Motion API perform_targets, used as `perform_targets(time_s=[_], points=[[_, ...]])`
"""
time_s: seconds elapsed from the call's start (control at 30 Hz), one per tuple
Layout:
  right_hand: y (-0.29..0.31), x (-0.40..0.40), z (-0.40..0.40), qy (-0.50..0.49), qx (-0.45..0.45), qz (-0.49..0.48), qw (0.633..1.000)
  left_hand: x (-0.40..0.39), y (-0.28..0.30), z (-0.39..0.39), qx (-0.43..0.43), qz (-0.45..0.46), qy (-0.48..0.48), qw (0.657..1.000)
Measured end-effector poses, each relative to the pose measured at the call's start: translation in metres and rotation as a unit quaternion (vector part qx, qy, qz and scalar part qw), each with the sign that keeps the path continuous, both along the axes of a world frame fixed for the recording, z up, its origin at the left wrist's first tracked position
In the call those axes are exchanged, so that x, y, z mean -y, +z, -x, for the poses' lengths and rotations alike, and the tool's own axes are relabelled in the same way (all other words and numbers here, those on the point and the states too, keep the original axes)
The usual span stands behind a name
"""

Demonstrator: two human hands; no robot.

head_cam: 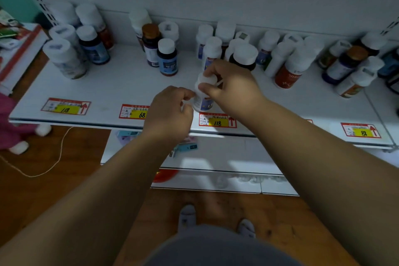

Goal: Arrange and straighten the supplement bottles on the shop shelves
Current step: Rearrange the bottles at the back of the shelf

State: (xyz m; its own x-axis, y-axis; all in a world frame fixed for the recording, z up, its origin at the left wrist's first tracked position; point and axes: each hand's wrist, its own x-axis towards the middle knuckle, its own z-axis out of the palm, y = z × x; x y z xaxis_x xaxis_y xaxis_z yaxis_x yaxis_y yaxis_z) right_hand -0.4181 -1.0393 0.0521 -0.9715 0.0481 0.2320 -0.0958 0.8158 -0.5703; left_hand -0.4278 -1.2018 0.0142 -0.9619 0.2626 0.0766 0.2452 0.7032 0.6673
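A small white bottle (pixel 203 101) with a white cap and a blue label stands near the front edge of the white shelf (pixel 108 88), just behind a price tag (pixel 217 120). My right hand (pixel 231 86) grips its cap from above. My left hand (pixel 170 110) touches the bottle's left side with curled fingers. Several other supplement bottles stand further back in loose groups: white ones at the left (pixel 64 58), dark blue-labelled ones in the middle (pixel 167 57), and a white and red one (pixel 291 69) to the right.
Red and yellow price tags (pixel 65 106) line the shelf's front edge. A lower shelf (pixel 216 155) holds small blue boxes. A white cord (pixel 54 157) lies on the wooden floor at the left. Boxes (pixel 19 49) are stacked at the far left. My feet (pixel 187 216) stand below.
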Motion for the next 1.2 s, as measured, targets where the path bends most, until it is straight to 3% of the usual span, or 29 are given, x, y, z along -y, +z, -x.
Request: perform_targets(time_s=[0.4,0.5,0.7,0.83,1.2], points=[[-0.015,0.005,0.01,-0.019,0.013,0.08,0.997,0.001,-0.009,0.011,-0.01,-0.004,0.012,1.0],[-0.012,0.001,0.005,-0.016,0.012,0.06,0.998,0.003,-0.006,0.007,0.006,-0.006,0.014,1.0],[-0.009,-0.026,-0.048,-0.082,-0.066,0.067,0.992,0.0,0.001,-0.027,0.011,-0.059,0.026,0.998],[-0.009,-0.046,-0.082,-0.097,-0.054,0.081,0.991,-0.013,0.004,-0.059,-0.003,-0.116,0.028,0.993],[0.0,-0.105,-0.17,-0.052,-0.049,0.085,0.994,-0.092,0.002,-0.157,-0.052,-0.13,0.001,0.99]])
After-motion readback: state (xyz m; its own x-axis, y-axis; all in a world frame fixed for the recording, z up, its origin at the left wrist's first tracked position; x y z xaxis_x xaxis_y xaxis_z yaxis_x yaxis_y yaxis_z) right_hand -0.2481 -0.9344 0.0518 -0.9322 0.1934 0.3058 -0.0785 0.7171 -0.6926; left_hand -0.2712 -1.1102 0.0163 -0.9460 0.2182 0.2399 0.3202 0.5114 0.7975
